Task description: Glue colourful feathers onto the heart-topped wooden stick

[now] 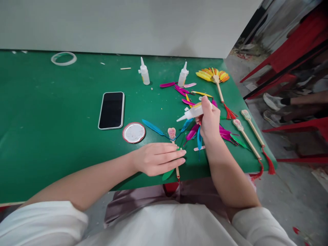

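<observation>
My right hand (208, 121) is wrapped round a white squeeze glue bottle (193, 111), its pointed nozzle tilted down to the left. My left hand (160, 159) lies palm down with fingers stretched across the wooden handle (177, 172) of a small feather fan; its thumb is hidden. The fan's pale head (171, 133) shows pinkish marks. A blue feather (153, 127) and a second blue feather (186, 125) spread from either side of it. Part of a green feather (168, 174) shows below my left hand, and a green bit is at its fingertips.
Loose magenta feathers (192, 132) surround my right hand. Two more glue bottles (145, 73) stand behind, near a yellow feather fan (216, 80). Tasselled wooden handles (247, 138) lie at the right edge. A phone (111, 110), round lid (133, 132) and tape ring (64, 59) lie left.
</observation>
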{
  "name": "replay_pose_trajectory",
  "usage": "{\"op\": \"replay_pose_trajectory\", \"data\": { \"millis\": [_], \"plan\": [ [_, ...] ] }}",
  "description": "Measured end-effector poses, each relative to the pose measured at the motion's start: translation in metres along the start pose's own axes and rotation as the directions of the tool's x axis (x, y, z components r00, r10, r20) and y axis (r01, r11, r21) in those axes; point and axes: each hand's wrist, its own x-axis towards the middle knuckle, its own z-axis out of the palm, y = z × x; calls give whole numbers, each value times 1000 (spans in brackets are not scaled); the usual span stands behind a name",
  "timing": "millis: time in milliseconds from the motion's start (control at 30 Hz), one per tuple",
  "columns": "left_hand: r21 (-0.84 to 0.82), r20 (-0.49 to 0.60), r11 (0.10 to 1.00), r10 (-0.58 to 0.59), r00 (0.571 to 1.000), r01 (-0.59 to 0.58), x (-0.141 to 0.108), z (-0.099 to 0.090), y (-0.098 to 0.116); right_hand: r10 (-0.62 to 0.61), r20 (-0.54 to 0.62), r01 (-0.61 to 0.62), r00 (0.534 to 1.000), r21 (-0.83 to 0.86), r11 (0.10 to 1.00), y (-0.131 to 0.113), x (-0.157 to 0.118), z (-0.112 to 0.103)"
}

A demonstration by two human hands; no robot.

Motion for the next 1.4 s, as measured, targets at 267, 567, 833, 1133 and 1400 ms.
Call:
{"op": "replay_pose_trajectory", "data": {
  "millis": [267, 567, 833, 1133, 1400],
  "plan": [
    [-4, -76, 954, -299, 951, 300, 1, -12, 5, 202, 140, -234, 969, 274, 933, -3, 8, -3],
    [-481, -197, 69, -980, -30, 874, -14, -3, -20, -145, 296, 123, 944, 90, 988, 11, 2, 7],
    [-452, -183, 51, -982, -37, 891, -20, -6, -31, -184, 385, 261, 904, -158, 952, 22, 0, 8],
    [-384, -65, -1, -997, -28, 923, -17, -4, -25, -319, 426, 500, 847, -434, 749, 21, 0, 10],
    [-402, -23, -49, -998, -63, 915, -16, -2, -27, -307, 444, 531, 842, -585, 613, 31, 3, 11]
  ]
}}
